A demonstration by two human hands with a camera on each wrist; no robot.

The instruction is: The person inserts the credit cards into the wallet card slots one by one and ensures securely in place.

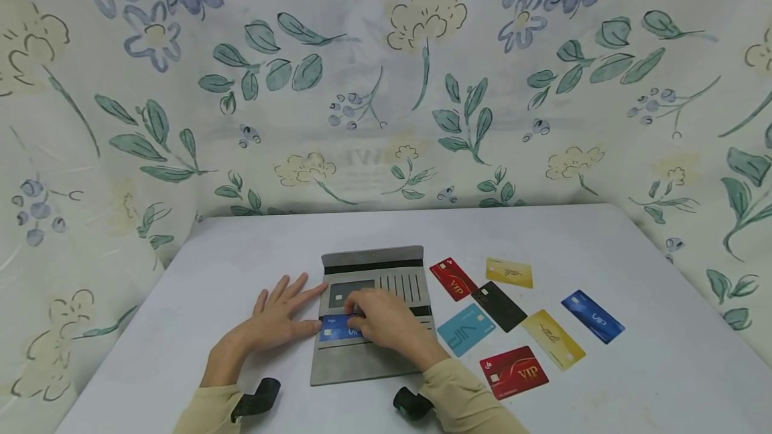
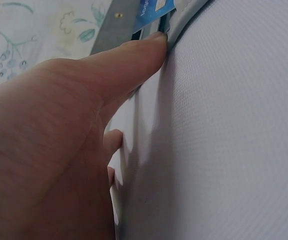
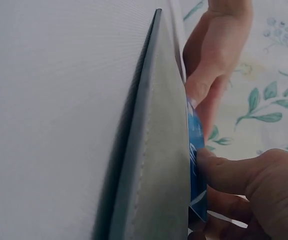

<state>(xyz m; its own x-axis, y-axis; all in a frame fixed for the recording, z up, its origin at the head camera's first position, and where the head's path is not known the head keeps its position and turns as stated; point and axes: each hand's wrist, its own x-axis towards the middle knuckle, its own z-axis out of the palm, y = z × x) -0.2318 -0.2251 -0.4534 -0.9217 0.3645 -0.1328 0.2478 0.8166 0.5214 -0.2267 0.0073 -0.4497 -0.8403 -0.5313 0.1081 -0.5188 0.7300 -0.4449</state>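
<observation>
A grey wallet [image 1: 362, 366] lies unfolded on the white table, with slots and a dark grey printed card panel in its upper part. Across its middle is a blue VIP card [image 1: 334, 329], partly covered by my right hand [image 1: 389, 323]. Thumb and fingers of that hand pinch the card's right part; in the right wrist view the blue card [image 3: 196, 165] stands tilted up from the wallet. My left hand [image 1: 268, 327] rests at the wallet's left side, fingers spread, its thumb at the edge by the card. The left wrist view shows this thumb [image 2: 129, 60] against the wallet.
To the wallet's right lie a red card [image 1: 454, 279], gold card [image 1: 509, 273], black card [image 1: 499, 307], light-blue card [image 1: 466, 330], second gold card [image 1: 553, 340], another blue card [image 1: 593, 317] and second red card [image 1: 515, 372]. A flowered curtain [image 1: 362, 86] hangs behind the table.
</observation>
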